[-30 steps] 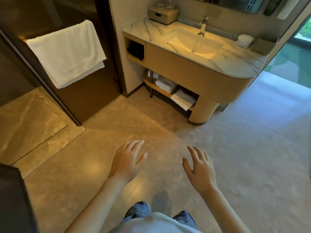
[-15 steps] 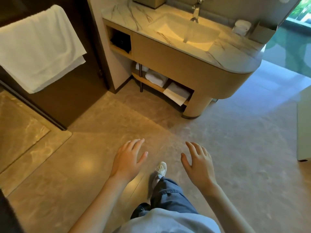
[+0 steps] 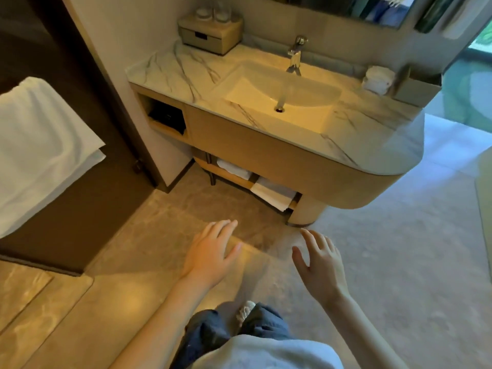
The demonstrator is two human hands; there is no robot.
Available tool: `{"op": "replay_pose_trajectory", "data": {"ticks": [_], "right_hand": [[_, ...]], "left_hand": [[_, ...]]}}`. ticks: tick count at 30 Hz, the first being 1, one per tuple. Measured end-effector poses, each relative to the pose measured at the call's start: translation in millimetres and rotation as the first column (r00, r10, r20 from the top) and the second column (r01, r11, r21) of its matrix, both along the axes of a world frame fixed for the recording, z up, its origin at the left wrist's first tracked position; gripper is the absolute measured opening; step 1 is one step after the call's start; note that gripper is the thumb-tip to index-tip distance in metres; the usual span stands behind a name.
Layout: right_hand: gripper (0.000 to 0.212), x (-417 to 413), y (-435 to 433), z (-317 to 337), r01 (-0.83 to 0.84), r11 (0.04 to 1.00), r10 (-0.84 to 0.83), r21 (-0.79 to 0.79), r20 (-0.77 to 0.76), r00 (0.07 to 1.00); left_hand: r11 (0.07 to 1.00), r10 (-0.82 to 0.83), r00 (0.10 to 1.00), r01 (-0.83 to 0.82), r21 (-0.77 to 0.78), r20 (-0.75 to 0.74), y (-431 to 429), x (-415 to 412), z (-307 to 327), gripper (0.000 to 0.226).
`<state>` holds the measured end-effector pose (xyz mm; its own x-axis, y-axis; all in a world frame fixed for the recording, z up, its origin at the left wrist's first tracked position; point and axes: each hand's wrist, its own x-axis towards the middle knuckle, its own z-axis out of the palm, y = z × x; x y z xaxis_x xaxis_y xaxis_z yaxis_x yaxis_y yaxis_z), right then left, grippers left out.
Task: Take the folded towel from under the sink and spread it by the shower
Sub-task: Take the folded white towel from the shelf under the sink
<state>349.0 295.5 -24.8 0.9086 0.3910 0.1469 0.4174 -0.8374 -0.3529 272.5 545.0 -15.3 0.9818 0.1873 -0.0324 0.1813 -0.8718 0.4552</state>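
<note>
A white folded towel (image 3: pixel 273 195) lies on the low wooden shelf (image 3: pixel 226 177) under the sink vanity (image 3: pixel 292 161), its front edge hanging over the shelf. A second folded white towel (image 3: pixel 234 168) sits to its left on the same shelf. My left hand (image 3: pixel 210 253) and my right hand (image 3: pixel 319 265) hover palm-down over the floor, fingers spread, holding nothing, a short way in front of the shelf. The shower floor (image 3: pixel 24 288) of glossy stone shows at the lower left.
A large white towel (image 3: pixel 40 145) hangs on the dark shower door (image 3: pixel 80 209) at left. The marble counter holds a basin (image 3: pixel 282 99), a tap (image 3: pixel 295 55), a grey box (image 3: pixel 210 33) and rolled cloths (image 3: pixel 378 79). My leg and shoe (image 3: pixel 245 310) are below.
The view has moved closer to the vanity and the shelf towels appear larger. Both hands stay open in front of me; my foot has stepped forward.
</note>
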Motion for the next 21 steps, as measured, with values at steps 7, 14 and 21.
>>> {"op": "replay_pose_trajectory", "data": {"ticks": [7,14,21], "right_hand": [[0.050,79.6,53.6,14.7,0.071,0.997,-0.072,0.038,0.012,0.997],[0.045,111.3,123.1,-2.7,0.229,0.973,-0.228,0.025,-0.009,0.974],[0.045,140.1,181.9,-4.3,0.352,0.935,-0.350,0.042,-0.043,0.936]], "left_hand": [[0.992,-0.118,0.992,0.117,0.043,0.034,48.5,102.7,12.8,0.058],[0.943,-0.324,0.946,0.325,0.074,-0.021,119.1,172.9,-0.7,0.055],[0.886,-0.460,0.888,0.460,0.065,-0.010,173.5,235.4,-4.7,0.055]]}}
